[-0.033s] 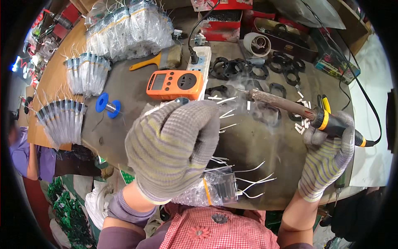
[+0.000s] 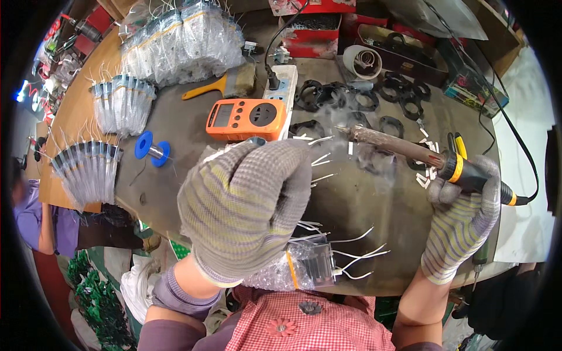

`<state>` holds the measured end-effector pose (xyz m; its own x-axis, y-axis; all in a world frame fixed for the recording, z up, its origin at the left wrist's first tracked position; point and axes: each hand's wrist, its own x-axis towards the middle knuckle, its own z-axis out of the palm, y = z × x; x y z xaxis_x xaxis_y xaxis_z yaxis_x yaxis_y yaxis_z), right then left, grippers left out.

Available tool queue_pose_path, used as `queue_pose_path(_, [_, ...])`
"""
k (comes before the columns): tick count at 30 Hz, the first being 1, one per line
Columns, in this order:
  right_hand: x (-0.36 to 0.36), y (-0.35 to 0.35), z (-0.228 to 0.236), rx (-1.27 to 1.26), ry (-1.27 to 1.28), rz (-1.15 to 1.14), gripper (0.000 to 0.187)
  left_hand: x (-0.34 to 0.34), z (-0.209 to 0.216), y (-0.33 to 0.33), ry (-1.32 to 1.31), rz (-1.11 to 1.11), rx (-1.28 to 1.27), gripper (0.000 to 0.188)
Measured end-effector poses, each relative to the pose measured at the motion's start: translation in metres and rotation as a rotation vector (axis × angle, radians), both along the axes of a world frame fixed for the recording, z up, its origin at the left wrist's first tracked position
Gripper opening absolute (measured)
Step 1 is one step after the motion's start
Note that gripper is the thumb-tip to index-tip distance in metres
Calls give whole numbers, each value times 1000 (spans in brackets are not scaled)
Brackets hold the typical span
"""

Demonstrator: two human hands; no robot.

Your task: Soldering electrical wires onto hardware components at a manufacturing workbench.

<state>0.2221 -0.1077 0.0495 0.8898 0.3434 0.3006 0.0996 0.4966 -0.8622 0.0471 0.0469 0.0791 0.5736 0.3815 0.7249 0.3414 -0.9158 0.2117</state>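
My left hand, in a striped knit glove, is closed in a fist over small parts with thin white wire leads that stick out to the right. My right hand, gloved the same way, grips a soldering iron by its black and yellow handle. The iron's tip points left toward the leads, and faint smoke hangs there. A clear plastic bundle of wired parts lies at the near table edge below my left hand.
An orange meter lies behind my left hand, beside a white power strip. A blue solder spool, bagged part bundles, several black rings, a brush and a tape roll fill the brown table. Another person is at left.
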Motion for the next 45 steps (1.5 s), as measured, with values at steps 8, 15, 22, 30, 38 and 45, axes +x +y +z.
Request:
queue_pose_path(8, [-6,5,1,-38,50,-44,36,3,-7,2,33,5,8,16])
queue_pose_path(15, [-2,3,2,-79,38,-16,46,1,-9,0,34,30,-9,16])
queue_pose_path(22, [-2,4,0,-28,22,-18,38,6,-9,3,18,-11,0,17])
queue_pose_path(30, [-7,6,4,-40,57,-49,38,-9,-8,-1,-28,18,4,18])
queue_pose_path(38, [3,-1,-1,31,15,-84,45,-32,-18,-14,-96,-26,-84,32])
queue_pose_path(45, [-8,1,3,-30,-30,2,48,-34,-17,-17,-16,-63,-125,23])
